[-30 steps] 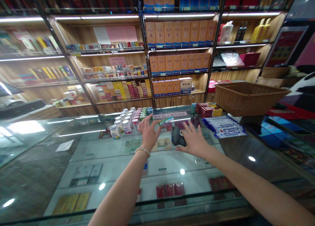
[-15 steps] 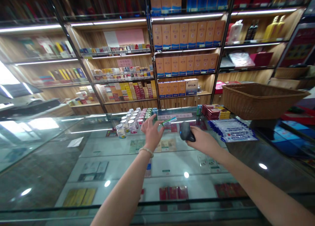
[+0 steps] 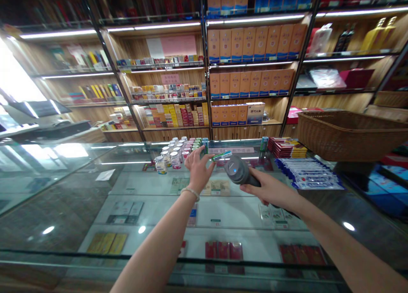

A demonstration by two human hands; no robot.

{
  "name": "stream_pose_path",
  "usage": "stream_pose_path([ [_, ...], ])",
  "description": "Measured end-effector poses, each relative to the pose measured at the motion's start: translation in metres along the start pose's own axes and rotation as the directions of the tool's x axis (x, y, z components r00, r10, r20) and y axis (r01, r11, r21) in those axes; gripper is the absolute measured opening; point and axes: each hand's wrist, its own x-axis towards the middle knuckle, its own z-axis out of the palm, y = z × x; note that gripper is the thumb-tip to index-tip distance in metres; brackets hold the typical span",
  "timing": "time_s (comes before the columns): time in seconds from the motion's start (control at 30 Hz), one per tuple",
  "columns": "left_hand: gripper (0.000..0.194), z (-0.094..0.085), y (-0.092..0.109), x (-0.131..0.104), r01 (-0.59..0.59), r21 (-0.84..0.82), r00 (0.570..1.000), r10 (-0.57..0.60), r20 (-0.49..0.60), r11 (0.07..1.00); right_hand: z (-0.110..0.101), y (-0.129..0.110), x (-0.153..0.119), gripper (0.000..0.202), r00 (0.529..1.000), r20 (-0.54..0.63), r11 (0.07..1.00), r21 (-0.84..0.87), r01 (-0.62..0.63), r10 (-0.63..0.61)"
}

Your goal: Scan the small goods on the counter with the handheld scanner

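Between the thumb and fingers of my left hand is one end of a slim green and white pack, held above the glass counter. My right hand is wrapped round the handle of a dark grey scanner. The scanner's round head, with a small blue light, is just right of the pack and below its free end. They look close, but whether they touch I cannot tell.
Several small jars stand behind my left hand. On the right are blue and white packets, stacked red and yellow packs and a wicker basket. A white paper lies at left. Shelves with orange boxes rise behind.
The scanner has turned, so its round head now shows more fully and sits nearer the pack. The whole view has shifted slightly. My left hand still holds the pack.
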Motion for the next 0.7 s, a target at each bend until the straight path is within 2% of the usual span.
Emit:
stream_pose_path([
  [0.13,0.019,-0.001,0.001,0.0,-0.015,0.006,1.0,0.015,-0.002,1.0,0.021,0.006,0.008,0.05,0.988,-0.107,0.985,-0.14,0.099,-0.114],
  [0.23,0.019,-0.002,0.0,0.0,-0.025,0.001,1.0,0.025,-0.003,1.0,0.028,0.01,0.011,0.049,0.981,-0.143,0.979,-0.177,0.103,-0.129],
  [0.5,0.019,-0.001,-0.004,0.002,-0.013,0.006,1.0,0.013,-0.014,1.0,0.027,0.007,0.008,0.044,0.975,-0.187,0.982,-0.169,0.09,-0.122],
  [0.7,0.018,0.0,-0.004,0.001,-0.012,0.003,1.0,0.012,-0.023,1.0,0.026,0.005,0.008,0.041,0.982,-0.161,0.976,-0.21,0.063,-0.098],
])
